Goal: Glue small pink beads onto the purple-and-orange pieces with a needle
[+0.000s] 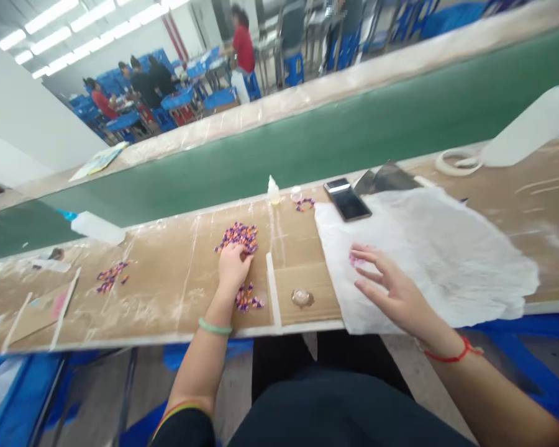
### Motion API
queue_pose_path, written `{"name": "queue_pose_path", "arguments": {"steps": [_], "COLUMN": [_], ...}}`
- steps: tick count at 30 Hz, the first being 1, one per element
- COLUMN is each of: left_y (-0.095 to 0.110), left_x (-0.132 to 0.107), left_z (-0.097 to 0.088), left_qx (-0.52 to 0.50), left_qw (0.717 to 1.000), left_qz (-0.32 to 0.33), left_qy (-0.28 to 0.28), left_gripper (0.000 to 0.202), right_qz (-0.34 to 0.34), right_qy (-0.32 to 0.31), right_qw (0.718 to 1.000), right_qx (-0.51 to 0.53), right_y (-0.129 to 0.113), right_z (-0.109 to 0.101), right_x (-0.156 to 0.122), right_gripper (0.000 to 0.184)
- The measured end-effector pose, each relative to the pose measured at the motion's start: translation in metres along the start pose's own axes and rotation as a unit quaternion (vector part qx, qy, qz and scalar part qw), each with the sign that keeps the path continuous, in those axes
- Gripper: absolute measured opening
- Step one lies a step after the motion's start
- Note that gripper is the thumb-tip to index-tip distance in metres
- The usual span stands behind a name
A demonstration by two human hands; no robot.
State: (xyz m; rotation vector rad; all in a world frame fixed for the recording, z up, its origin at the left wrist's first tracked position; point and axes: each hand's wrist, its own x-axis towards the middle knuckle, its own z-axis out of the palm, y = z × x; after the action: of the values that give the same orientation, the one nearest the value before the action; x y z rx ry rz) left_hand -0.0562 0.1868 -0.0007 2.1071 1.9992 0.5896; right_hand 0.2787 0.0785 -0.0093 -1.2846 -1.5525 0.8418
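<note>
My left hand (234,267) reaches into a pile of small purple and orange pieces (238,234), its fingers curled at the near edge. What sits between the fingertips is hidden. Just below that wrist lies a smaller group of the same pieces (246,299). My right hand (386,285) is open, fingers spread low over a white cloth (438,248). Some tiny pink pieces (354,258) show by its fingertips. Between my hands, a small round clear blob (302,297) rests on a cardboard piece (307,276).
Another purple-orange group (112,277) lies left, near a white bottle with a blue tip (97,228). At the back stand a small dropper bottle (273,190), a curved row of pieces (304,204), a phone (347,199) and a tape roll (458,162). Behind runs a green belt (205,167).
</note>
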Motion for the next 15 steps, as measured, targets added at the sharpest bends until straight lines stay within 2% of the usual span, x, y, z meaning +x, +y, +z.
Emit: {"name": "queue_pose_path", "arguments": {"steps": [2,3,5,8,9,11,13,15], "left_y": [0.005,0.005,0.001,-0.012,-0.017,-0.028,-0.036,-0.039], "left_x": [0.0,0.0,0.002,0.007,0.008,0.011,0.012,0.011], "left_z": [-0.005,-0.007,-0.006,0.001,0.003,0.004,0.001,-0.007], "left_qx": [0.0,-0.002,-0.011,-0.005,-0.002,-0.014,-0.042,-0.075], "left_qw": [1.0,0.999,0.997,0.993,0.992,0.993,0.997,0.997], "left_qz": [0.021,0.032,0.057,0.092,0.106,0.106,0.047,0.001], "left_qy": [0.019,0.032,0.059,0.072,0.066,0.057,0.048,0.02], "left_gripper": [0.008,0.012,0.018,0.024,0.026,0.029,0.032,0.033], "right_qz": [0.02,0.024,-0.022,-0.069,-0.077,-0.096,-0.076,-0.04], "right_qy": [-0.013,-0.036,-0.054,-0.1,-0.119,-0.134,-0.089,-0.018], "right_qw": [0.999,0.998,0.99,0.96,0.957,0.967,0.983,0.992], "right_qx": [-0.025,-0.044,-0.128,-0.252,-0.255,-0.196,-0.144,-0.117], "right_y": [0.004,0.004,-0.006,-0.043,-0.059,-0.086,-0.103,-0.11], "right_z": [-0.004,-0.009,-0.025,-0.067,-0.083,-0.115,-0.14,-0.155], "right_x": [0.0,0.001,0.003,-0.008,-0.014,-0.023,-0.026,-0.027], "right_gripper": [0.06,0.059,0.053,0.044,0.044,0.044,0.045,0.053]}}
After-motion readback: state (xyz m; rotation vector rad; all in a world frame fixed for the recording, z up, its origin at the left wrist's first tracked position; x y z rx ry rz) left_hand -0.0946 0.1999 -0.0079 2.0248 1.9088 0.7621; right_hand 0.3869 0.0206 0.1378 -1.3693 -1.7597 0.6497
